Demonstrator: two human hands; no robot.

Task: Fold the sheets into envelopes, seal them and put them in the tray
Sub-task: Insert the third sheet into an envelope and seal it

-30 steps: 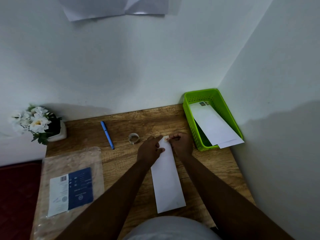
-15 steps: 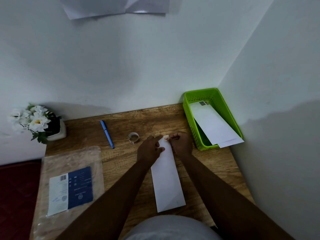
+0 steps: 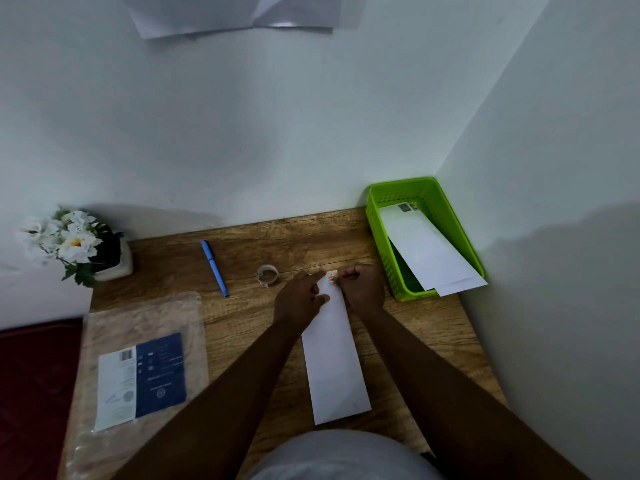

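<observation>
A long white folded envelope [image 3: 336, 362] lies lengthwise on the wooden table [image 3: 433, 327] in front of me. My left hand [image 3: 299, 299] presses on its far end with fingers laid across the paper. My right hand [image 3: 362, 287] pinches a small sticker [image 3: 331, 276] at the envelope's far tip. The green tray [image 3: 381, 244] stands at the back right corner and holds two white envelopes [image 3: 426, 251] that stick out over its near rim.
A small roll of tape [image 3: 267, 275] and a blue pen [image 3: 214, 268] lie behind my hands. A clear plastic packet with a blue label [image 3: 145, 362] covers the table's left side. A flower pot [image 3: 110, 258] stands at the back left. Walls close in behind and on the right.
</observation>
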